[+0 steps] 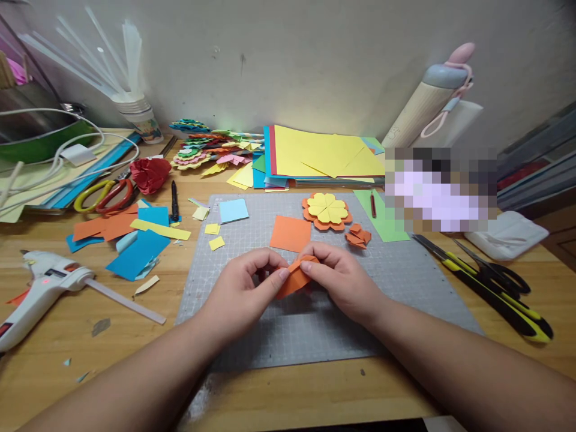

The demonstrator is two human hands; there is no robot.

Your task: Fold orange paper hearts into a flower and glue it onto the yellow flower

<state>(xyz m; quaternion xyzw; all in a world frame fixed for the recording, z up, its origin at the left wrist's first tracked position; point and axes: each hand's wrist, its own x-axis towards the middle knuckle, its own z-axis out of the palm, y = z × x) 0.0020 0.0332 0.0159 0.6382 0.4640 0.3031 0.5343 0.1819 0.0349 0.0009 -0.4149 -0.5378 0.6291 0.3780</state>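
Both my hands meet over the grey cutting mat (405, 282) and pinch one folded orange paper piece (294, 279). My left hand (245, 288) grips its left side with curled fingers. My right hand (339, 276) holds the right side, fingers closed on the fold. Just beyond lie a flat orange paper square (290, 233), a finished yellow and orange paper flower (327, 211) and small folded orange pieces (359, 236).
A white glue gun (42, 288) lies at the left, scissors (105, 195) and paper scraps behind it. A coloured paper stack (315, 156) sits at the back. Black scissors (495, 273) and a yellow-black cutter (499, 300) lie at the right, near a white tray (506, 235).
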